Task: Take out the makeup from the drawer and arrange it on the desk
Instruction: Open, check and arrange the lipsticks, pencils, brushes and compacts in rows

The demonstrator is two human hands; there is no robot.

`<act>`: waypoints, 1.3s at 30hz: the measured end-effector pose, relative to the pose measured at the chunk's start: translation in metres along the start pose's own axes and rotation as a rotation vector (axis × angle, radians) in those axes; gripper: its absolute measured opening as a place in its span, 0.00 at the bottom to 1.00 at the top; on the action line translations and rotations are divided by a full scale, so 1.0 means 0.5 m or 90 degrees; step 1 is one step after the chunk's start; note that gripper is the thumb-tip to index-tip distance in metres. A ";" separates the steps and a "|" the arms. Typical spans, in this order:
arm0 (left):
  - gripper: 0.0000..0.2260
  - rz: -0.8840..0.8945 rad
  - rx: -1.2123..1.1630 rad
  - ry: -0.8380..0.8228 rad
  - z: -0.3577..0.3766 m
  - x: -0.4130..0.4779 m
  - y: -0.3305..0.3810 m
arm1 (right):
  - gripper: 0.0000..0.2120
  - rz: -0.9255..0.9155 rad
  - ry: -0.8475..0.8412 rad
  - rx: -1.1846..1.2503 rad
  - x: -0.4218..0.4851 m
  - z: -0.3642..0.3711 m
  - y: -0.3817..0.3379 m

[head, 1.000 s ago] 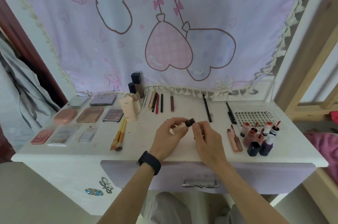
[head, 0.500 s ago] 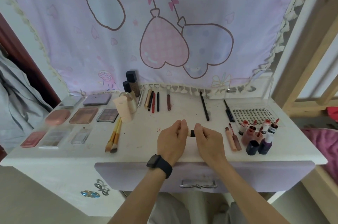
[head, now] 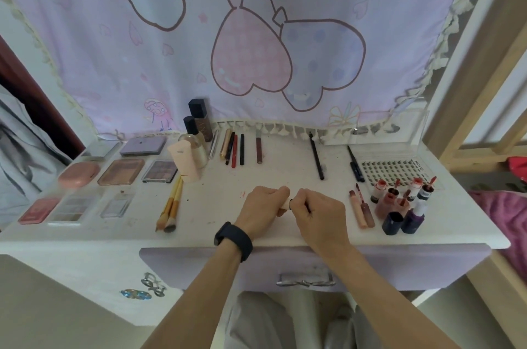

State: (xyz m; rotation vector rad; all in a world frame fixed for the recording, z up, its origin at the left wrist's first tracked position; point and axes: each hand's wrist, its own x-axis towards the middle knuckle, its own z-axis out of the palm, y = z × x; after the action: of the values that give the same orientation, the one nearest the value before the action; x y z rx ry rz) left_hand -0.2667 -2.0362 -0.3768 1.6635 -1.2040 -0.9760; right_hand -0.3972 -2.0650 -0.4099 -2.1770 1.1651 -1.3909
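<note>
White desk [head: 216, 186] under the pink curtain [head: 171, 63], makeup already laid in rows. We hold a small peach tube [head: 284, 206] low over its front middle. Our left hand [head: 262, 207] grips the pale body and our right hand [head: 320, 213] pinches the dark cap end, so the long axis runs left to right between them. Two slim tubes [head: 361, 210] lie off to the right, nearer the right hand — likely where this one belongs.

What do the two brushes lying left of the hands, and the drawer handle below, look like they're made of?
The two brushes seem to have wood or bamboo handles: matt yellow-tan, with a shinier gold band, probably metal, just before the bristles. The drawer handle looks like polished metal: silvery with bright glints, though chromed plastic cannot be ruled out.
</note>
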 end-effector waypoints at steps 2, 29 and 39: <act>0.22 -0.001 0.005 0.012 -0.002 0.003 0.001 | 0.20 0.027 -0.027 0.011 0.005 -0.003 -0.007; 0.08 0.143 -0.189 0.132 -0.018 -0.017 -0.041 | 0.08 0.309 -0.106 0.316 0.025 -0.045 -0.011; 0.08 0.139 -0.184 0.132 -0.016 -0.015 -0.045 | 0.09 0.309 -0.111 0.333 0.020 -0.048 -0.001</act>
State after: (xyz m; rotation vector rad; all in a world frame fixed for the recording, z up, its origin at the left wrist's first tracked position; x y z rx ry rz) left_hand -0.2538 -2.0236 -0.3939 1.3388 -1.0271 -0.7793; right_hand -0.4158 -2.0685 -0.3919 -1.4950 1.0271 -1.1080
